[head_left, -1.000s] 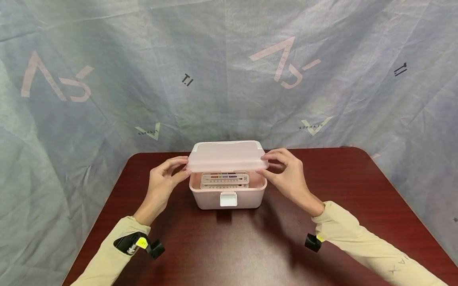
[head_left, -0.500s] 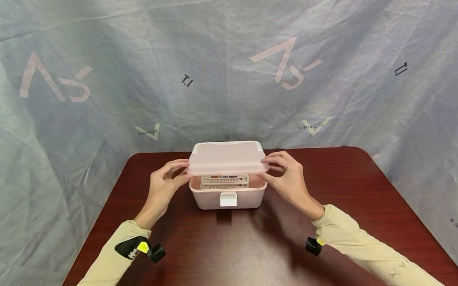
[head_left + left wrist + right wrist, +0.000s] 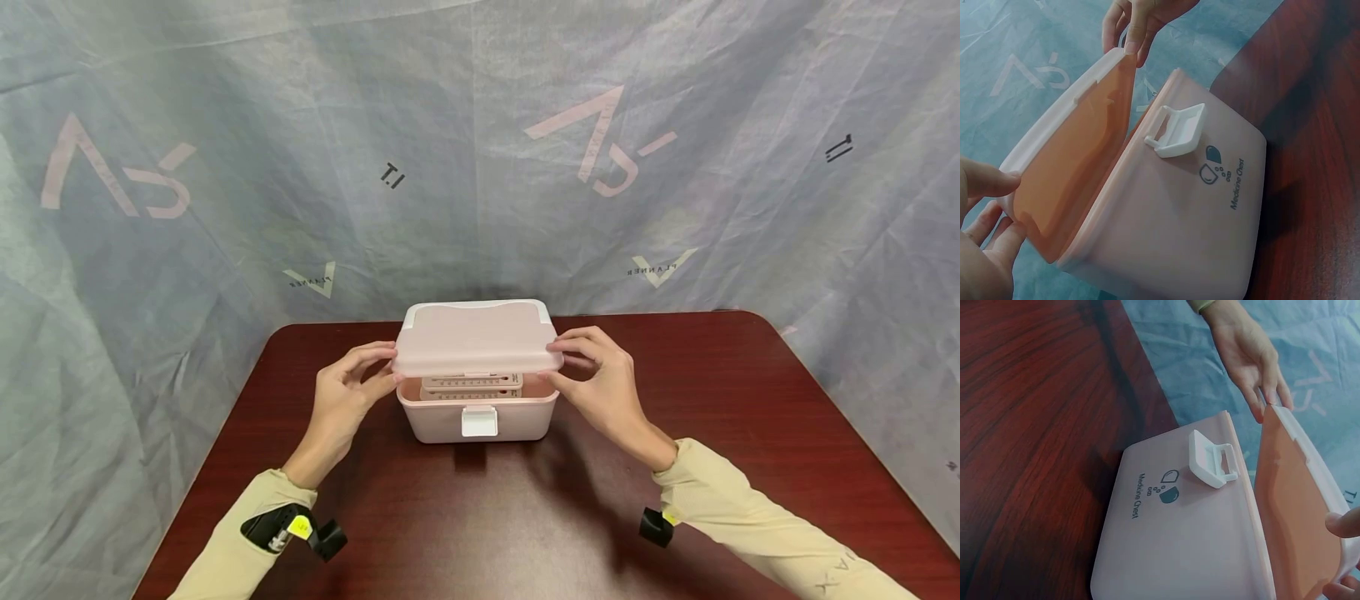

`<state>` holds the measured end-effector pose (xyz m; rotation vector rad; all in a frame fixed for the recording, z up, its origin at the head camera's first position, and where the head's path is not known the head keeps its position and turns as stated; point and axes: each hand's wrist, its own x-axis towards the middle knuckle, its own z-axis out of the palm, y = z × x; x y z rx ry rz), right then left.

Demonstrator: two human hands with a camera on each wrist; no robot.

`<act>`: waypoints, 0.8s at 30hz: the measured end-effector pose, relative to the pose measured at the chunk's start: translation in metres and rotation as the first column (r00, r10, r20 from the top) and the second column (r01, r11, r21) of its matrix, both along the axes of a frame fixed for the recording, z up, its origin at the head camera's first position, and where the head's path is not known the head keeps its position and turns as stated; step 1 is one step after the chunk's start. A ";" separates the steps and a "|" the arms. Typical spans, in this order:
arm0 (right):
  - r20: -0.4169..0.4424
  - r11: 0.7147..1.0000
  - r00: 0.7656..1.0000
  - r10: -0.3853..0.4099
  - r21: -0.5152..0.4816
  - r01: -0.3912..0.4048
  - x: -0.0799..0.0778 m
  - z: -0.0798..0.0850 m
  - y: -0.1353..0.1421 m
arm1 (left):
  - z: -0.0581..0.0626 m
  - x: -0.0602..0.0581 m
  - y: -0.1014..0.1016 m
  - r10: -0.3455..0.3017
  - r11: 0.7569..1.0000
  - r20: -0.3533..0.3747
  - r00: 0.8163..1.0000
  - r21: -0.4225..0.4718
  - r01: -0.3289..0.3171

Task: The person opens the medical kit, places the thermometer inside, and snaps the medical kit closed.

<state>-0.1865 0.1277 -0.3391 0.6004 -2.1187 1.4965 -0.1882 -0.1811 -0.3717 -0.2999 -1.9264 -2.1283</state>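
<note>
A pale pink medicine box (image 3: 435, 423) sits on the table, its hinged lid (image 3: 478, 333) partly raised. My left hand (image 3: 339, 408) pinches the lid's left front corner between thumb and fingers. On the opposite corner, the thumb and fingers of my right hand (image 3: 609, 390) hold the lid in the same way. A white latch (image 3: 1179, 130) hangs flipped outward on the box front, above "Medicine Chest" lettering (image 3: 1137, 496). Inside, two flat pale pieces with printed scale marks (image 3: 471, 384) show through the gap; the lid hides their upper parts.
The box stands near the back edge of a dark red wooden table (image 3: 480, 517). Behind and at both sides hangs a grey printed cloth (image 3: 472, 150). A black wrist camera (image 3: 327, 540) juts from the left sleeve, another (image 3: 656, 527) from the right.
Both hands have brought the lid's front edge downward, so the gap is narrower and less of the pieces inside shows. The box stays in place.
</note>
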 end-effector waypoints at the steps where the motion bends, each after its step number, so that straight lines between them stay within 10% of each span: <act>1: -0.003 1.000 1.000 -0.001 0.001 0.001 0.000 -0.001 0.000 | 0.000 0.000 0.000 0.002 1.000 0.003 1.000 0.002 -0.002; 24: -0.054 0.999 0.999 -0.004 0.033 0.006 0.004 -0.020 0.001 | -0.012 0.008 0.002 0.028 0.998 0.037 0.999 -0.063 -0.026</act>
